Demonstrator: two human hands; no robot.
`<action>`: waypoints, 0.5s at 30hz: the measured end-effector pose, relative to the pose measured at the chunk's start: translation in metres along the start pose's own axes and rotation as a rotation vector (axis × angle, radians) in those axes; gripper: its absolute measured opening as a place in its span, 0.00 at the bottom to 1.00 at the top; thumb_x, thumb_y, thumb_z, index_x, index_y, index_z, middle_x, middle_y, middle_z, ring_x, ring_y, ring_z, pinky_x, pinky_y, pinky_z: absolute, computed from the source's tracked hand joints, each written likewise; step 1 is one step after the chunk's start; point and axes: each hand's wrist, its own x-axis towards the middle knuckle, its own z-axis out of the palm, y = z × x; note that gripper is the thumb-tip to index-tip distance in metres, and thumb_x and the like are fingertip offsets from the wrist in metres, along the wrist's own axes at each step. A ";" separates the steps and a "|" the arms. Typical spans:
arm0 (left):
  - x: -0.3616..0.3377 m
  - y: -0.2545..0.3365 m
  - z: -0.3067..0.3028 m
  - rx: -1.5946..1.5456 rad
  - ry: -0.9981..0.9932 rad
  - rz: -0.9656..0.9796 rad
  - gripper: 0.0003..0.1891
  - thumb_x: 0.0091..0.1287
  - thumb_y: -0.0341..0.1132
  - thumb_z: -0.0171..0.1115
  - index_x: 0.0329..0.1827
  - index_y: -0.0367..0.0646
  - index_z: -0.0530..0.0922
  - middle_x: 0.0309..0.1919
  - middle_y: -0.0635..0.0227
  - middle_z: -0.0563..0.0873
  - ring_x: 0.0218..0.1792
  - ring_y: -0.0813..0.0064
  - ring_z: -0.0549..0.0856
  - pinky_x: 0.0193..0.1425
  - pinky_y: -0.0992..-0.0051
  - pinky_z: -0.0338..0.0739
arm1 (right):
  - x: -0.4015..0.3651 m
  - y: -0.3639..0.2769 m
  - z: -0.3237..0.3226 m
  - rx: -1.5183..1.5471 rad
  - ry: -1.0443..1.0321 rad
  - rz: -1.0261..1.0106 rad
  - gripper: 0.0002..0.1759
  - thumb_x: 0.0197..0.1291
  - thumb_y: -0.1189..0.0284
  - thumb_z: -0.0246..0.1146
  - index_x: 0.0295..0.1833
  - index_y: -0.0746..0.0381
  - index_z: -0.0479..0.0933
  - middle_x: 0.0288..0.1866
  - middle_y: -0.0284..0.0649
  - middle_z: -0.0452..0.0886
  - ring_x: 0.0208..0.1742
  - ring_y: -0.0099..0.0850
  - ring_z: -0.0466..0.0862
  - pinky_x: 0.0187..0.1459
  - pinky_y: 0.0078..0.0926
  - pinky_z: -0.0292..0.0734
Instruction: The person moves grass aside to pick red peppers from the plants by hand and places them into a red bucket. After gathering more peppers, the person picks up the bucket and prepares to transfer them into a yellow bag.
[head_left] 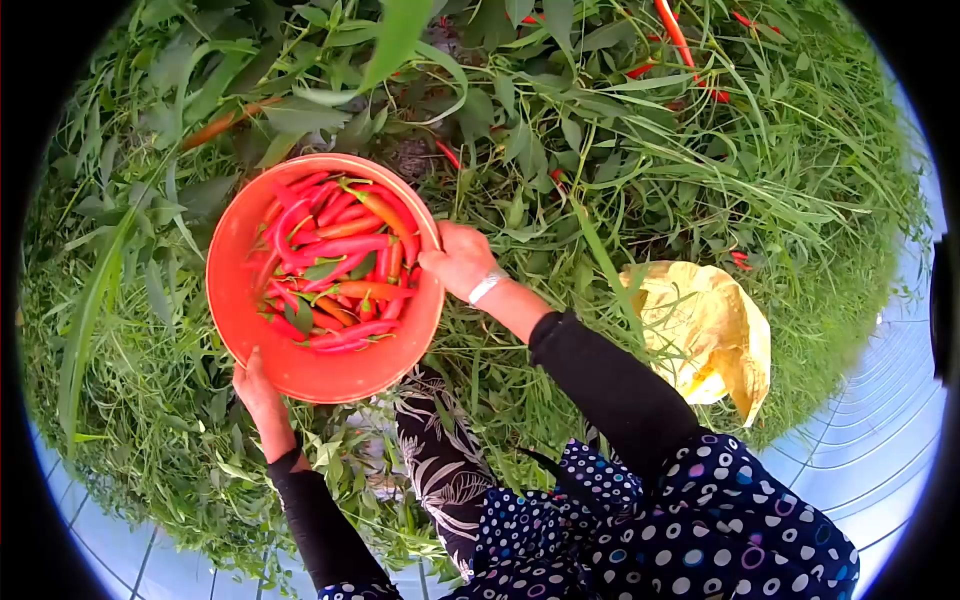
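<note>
An orange-red plastic basin is held up in front of me, tilted so its inside shows. Red and orange chili peppers fill part of it, with a few green leaves among them. My left hand grips the lower left rim, its thumb on the edge and its other fingers hidden behind the wall. On the right side of the rim, my right hand is closed around the edge; a silvery band circles that wrist.
Dense green plants and long grass surround the basin. More red chili peppers hang among the leaves at the upper right. A yellow sack lies open on the grass to the right. One patterned trouser leg shows below the basin.
</note>
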 end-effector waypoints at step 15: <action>0.062 -0.022 0.000 0.018 0.103 0.003 0.21 0.66 0.39 0.55 0.56 0.31 0.71 0.47 0.62 0.80 0.44 0.72 0.79 0.50 0.75 0.72 | 0.020 0.005 0.003 0.240 -0.233 0.078 0.34 0.54 0.52 0.62 0.58 0.68 0.69 0.46 0.50 0.80 0.48 0.35 0.80 0.52 0.29 0.74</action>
